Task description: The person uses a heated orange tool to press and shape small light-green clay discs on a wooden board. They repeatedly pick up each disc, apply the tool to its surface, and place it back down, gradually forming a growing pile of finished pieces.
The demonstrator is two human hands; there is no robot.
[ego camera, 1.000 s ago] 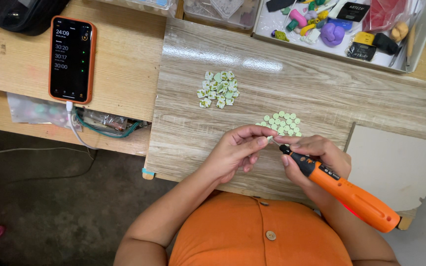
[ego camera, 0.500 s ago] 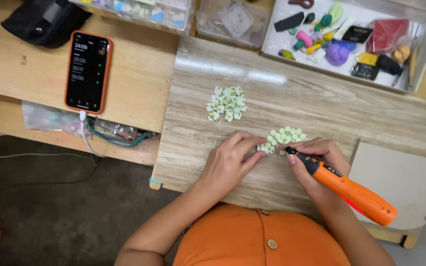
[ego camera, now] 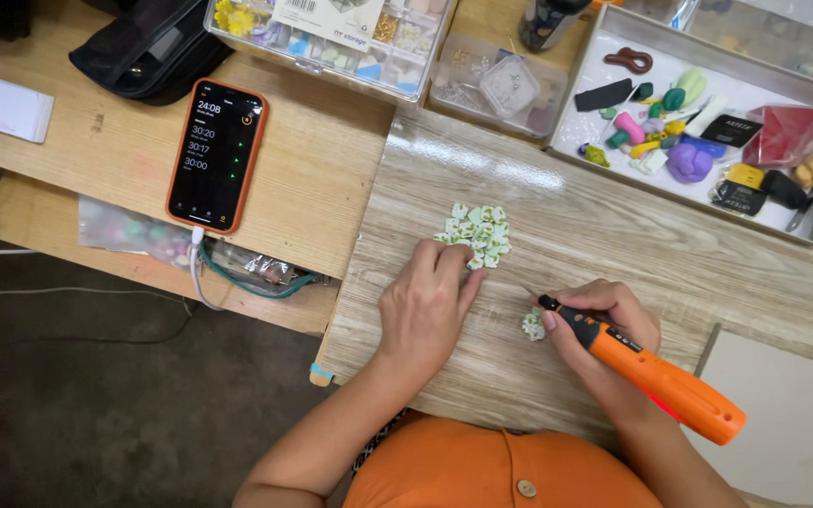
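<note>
Gripping the orange rotary tool (ego camera: 651, 376) pen-style, my right hand (ego camera: 604, 325) is resting beside a small green bead cluster (ego camera: 533, 325). My left hand (ego camera: 423, 306), fingers curled, is touching the pale green bead pile (ego camera: 478, 233); whether it is pinching one is hidden.

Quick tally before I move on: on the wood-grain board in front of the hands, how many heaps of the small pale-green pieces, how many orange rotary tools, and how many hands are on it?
Heaps of small pale-green pieces: 2, the larger heap and the smaller heap
Orange rotary tools: 1, the rotary tool
Hands: 2, the left hand and the right hand
Total: 5
</note>
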